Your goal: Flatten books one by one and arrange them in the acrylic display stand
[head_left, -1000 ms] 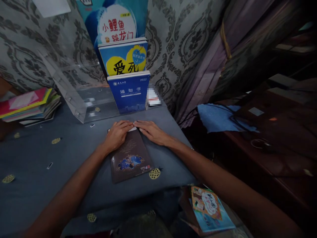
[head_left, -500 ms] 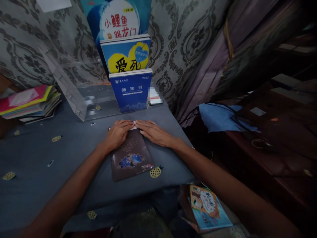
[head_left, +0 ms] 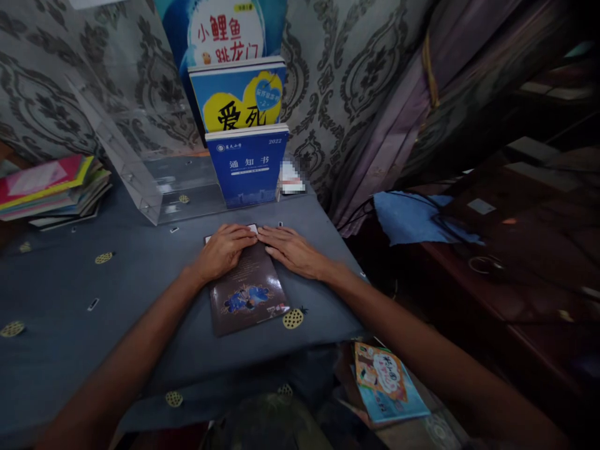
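A dark brown book with a blue picture low on its cover lies flat on the blue-grey tablecloth. Across its far end rest both hands, and a white strip shows there beneath the fingers. My left hand lies palm down over the upper left of the cover, fingers stretched to the right. From the other side my right hand lies flat on the upper right edge, fingertips almost meeting the left ones. Neither hand is wrapped round anything. Just beyond them a blue booklet stands upright in a clear acrylic stand.
Behind the booklet stand a yellow-and-blue book and a taller picture book. A stack of books sits at the left. Lower right, below the table edge, lie colourful books. A blue cloth lies on dark furniture at right.
The view has shifted slightly. My left hand has slid a little to the left along the book's far end, and more of the white strip shows. Both hands stay on the book.
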Demonstrator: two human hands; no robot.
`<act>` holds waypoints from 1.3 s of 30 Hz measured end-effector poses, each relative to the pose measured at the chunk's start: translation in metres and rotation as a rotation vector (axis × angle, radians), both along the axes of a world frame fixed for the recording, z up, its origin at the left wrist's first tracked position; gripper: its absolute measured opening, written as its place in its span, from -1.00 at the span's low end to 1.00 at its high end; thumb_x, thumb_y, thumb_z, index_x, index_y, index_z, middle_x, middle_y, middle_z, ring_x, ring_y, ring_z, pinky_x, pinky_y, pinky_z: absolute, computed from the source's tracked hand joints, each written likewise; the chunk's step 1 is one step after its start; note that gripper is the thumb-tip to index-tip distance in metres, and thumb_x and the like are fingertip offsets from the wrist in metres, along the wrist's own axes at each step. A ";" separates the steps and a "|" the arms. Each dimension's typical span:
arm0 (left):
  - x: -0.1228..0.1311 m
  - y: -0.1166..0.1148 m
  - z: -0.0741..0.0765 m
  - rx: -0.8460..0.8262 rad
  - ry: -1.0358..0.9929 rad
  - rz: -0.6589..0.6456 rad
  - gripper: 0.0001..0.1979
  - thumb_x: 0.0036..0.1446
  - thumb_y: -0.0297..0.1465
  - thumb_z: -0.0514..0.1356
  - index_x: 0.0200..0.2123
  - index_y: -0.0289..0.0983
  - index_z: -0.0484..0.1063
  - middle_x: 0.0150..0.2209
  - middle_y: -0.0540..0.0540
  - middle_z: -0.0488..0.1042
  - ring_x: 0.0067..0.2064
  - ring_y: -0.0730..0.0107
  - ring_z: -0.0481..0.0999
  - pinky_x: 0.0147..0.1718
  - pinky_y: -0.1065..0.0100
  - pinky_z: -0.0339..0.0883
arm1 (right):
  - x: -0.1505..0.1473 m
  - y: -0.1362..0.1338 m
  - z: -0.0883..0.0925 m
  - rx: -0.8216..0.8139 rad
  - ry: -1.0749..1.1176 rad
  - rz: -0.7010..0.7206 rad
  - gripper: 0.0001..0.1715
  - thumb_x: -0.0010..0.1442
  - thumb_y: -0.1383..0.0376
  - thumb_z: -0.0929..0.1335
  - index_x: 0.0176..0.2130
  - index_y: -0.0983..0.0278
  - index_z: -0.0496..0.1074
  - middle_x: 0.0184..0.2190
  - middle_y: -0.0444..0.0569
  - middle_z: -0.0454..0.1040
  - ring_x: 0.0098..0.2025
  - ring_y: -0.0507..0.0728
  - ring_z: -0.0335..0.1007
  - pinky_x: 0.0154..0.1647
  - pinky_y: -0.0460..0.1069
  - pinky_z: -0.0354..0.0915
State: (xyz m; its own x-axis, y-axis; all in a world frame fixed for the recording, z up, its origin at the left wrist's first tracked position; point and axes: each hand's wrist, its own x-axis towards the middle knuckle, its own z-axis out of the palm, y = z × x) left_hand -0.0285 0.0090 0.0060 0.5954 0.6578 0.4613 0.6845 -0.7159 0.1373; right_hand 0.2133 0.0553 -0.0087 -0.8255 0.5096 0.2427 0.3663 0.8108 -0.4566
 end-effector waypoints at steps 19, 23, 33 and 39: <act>-0.001 -0.011 0.005 -0.130 0.097 0.033 -0.52 0.19 -0.61 0.02 0.10 -0.22 0.50 0.14 -0.19 0.53 0.18 0.11 0.48 0.06 -0.01 0.38 | 0.008 -0.015 0.000 0.044 0.029 -0.022 -0.51 0.46 0.20 0.19 0.28 0.28 0.35 0.30 0.12 0.36 0.39 0.24 0.18 0.35 0.29 0.16; 0.001 -0.014 0.005 -0.141 0.097 0.063 -0.51 0.19 -0.61 0.02 0.11 -0.22 0.49 0.14 -0.18 0.53 0.20 0.11 0.47 0.09 -0.01 0.37 | 0.007 -0.015 0.002 0.042 0.034 -0.031 -0.52 0.46 0.21 0.20 0.27 0.22 0.36 0.30 0.08 0.36 0.39 0.24 0.18 0.35 0.30 0.17; 0.006 -0.024 0.007 -0.157 0.007 -0.014 -0.57 0.22 -0.57 0.01 0.01 -0.18 0.56 0.10 -0.13 0.57 0.21 0.16 0.46 0.20 -0.10 0.27 | 0.010 -0.027 0.001 0.062 0.082 -0.026 -0.56 0.43 0.23 0.23 0.21 0.24 0.43 0.26 0.09 0.41 0.35 0.23 0.25 0.33 0.27 0.23; 0.013 -0.028 0.006 -0.122 0.023 0.001 -0.60 0.22 -0.57 0.04 0.01 -0.24 0.55 0.06 -0.18 0.59 0.17 0.12 0.50 0.16 -0.11 0.32 | 0.011 -0.030 0.004 0.063 0.062 -0.026 -0.55 0.43 0.26 0.23 0.19 0.36 0.44 0.24 0.17 0.42 0.35 0.26 0.25 0.33 0.27 0.23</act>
State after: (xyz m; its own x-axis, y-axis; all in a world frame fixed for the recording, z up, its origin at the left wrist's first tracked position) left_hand -0.0151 -0.0190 0.0122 0.6038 0.7089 0.3645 0.6894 -0.6939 0.2076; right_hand 0.2247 0.0248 -0.0044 -0.7946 0.5125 0.3254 0.3600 0.8294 -0.4272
